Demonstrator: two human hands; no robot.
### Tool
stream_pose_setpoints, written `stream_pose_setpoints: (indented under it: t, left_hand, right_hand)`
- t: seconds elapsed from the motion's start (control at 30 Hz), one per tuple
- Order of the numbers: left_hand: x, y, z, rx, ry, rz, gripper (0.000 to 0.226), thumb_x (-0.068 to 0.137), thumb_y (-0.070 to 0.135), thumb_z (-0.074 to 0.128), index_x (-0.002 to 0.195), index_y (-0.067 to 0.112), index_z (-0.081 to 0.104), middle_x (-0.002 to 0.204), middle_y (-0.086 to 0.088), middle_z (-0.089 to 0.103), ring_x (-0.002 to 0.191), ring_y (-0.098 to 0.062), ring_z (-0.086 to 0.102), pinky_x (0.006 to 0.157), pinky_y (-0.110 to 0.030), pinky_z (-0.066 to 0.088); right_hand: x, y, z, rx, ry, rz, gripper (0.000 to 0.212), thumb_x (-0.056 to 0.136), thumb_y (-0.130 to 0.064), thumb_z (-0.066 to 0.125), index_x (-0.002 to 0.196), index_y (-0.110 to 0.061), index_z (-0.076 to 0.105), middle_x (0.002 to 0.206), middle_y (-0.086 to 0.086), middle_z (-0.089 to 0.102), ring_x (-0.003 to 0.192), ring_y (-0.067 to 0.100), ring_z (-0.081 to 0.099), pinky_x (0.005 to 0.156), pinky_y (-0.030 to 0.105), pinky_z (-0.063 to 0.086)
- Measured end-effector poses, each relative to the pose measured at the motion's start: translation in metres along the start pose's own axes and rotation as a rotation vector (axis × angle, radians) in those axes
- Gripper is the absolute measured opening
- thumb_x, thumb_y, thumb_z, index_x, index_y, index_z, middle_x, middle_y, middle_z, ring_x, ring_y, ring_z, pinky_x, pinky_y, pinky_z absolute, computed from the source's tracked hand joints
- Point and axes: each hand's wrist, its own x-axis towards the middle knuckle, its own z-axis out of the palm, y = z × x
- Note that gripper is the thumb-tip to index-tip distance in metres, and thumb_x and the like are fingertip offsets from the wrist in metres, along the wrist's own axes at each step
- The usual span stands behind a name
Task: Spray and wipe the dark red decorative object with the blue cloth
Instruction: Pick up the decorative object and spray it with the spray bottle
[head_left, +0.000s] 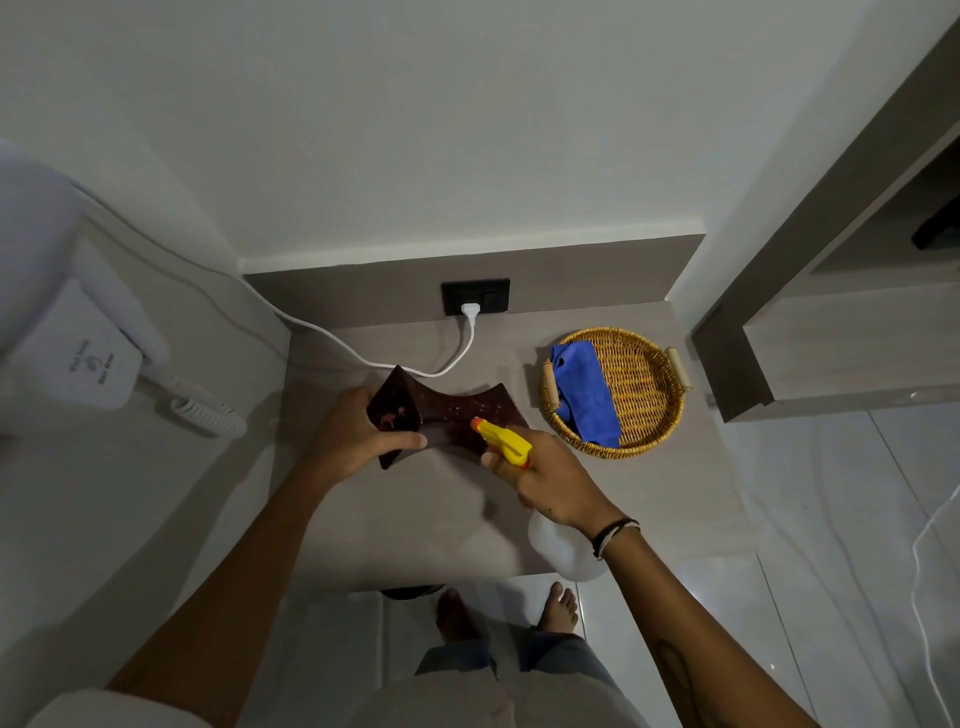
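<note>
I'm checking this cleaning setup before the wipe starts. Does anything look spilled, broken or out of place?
Nothing stands out. The left hand steadies the dark red object, the right hand aims the spray bottle, the blue cloth lies in the basket.

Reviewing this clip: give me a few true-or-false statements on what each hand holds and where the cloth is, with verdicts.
1. The left hand grips the dark red decorative object. True.
2. The right hand holds the blue cloth. False: it holds the spray bottle, whose yellow nozzle points at the object.
3. The blue cloth lies in the wicker basket. True.
4. The basket sits on the floor. False: it rests on the counter, to the right of the object.
5. A white plug is in the wall outlet. True.
</note>
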Motion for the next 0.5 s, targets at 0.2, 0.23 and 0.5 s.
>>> stream_pose_setpoints:
  t: [0.2,0.23,0.5]
  left_hand:
    - [-0.001,0.0,0.003,-0.214,0.106,-0.183,0.075,0.051,0.059,0.096,0.118,0.053,0.064,0.113,0.002,0.078,0.093,-0.021,0.078,0.072,-0.036,0.067]
    - [0.0,0.001,0.003,-0.233,0.128,-0.223,0.077,0.048,0.061,0.096,0.116,0.041,0.067,0.109,-0.001,0.078,0.087,-0.02,0.078,0.062,-0.028,0.064]
    - [0.002,0.001,0.003,-0.363,0.155,-0.392,0.078,0.041,0.056,0.099,0.105,0.019,0.074,0.084,-0.001,0.085,0.072,-0.016,0.083,0.052,-0.025,0.06]
  right_hand:
    - [-0.006,0.001,0.0,-0.03,-0.011,-0.04,0.009,0.104,-0.036,0.066,0.105,-0.028,0.071,0.068,-0.012,0.06,0.054,-0.003,0.055,0.068,0.042,0.055]
    - [-0.006,0.0,0.001,-0.043,-0.013,-0.044,0.018,0.104,-0.037,0.065,0.111,-0.021,0.072,0.071,-0.009,0.062,0.056,-0.001,0.055,0.068,0.044,0.055]
    - [-0.001,-0.01,0.001,-0.138,-0.116,-0.156,0.037,0.107,-0.039,0.061,0.139,-0.021,0.066,0.115,0.006,0.078,0.099,0.025,0.071,0.088,0.043,0.057]
